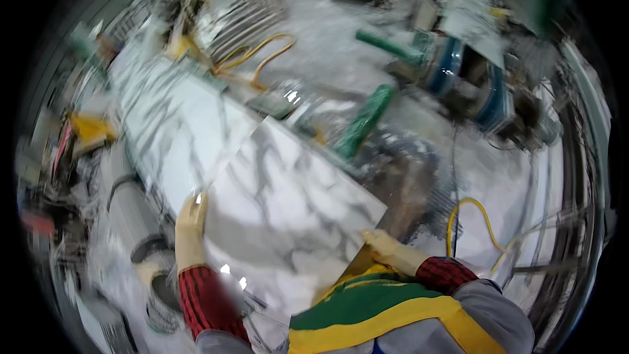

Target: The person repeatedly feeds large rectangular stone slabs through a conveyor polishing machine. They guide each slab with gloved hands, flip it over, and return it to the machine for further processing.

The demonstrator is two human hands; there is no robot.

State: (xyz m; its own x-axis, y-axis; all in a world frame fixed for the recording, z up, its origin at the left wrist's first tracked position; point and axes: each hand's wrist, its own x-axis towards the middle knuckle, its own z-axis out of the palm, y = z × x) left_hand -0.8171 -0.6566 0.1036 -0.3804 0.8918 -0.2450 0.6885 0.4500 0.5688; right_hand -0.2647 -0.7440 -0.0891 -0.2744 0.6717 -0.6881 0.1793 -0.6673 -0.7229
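the person's left hand (190, 231), in a pale yellow glove, lies flat with fingers pressed together along the left edge of a white marble-patterned tile (288, 206), gripping that edge; the right hand (392, 251), gloved the same way, clamps the tile's lower right edge, thumb on top, the fingers beneath hidden. the tile is held between both hands, tilted, its far corner pointing away from the person, its near part over the person's chest, where a green and yellow vest (386, 311) and red-and-black striped cuffs show.

beneath and around is a wet, pale floor (341, 46) smeared with grey slurry, the whole view blurred by motion. just beyond the tile's left edge lies a long row of similar marbled slabs (173, 118), running away toward the upper left. a green bar-shaped tool (365, 121) lies near the tile's far corner, on the floor. farther right stands a blue and white machine (468, 78) with a second green handle sticking out to its left. a yellow hose (262, 56) loops on the floor at the top, and another yellow cable (478, 226) curls just right of the right hand. a grey pipe or drum (131, 216) lies at the left, near the left hand. clutter along the rims is too blurred to tell
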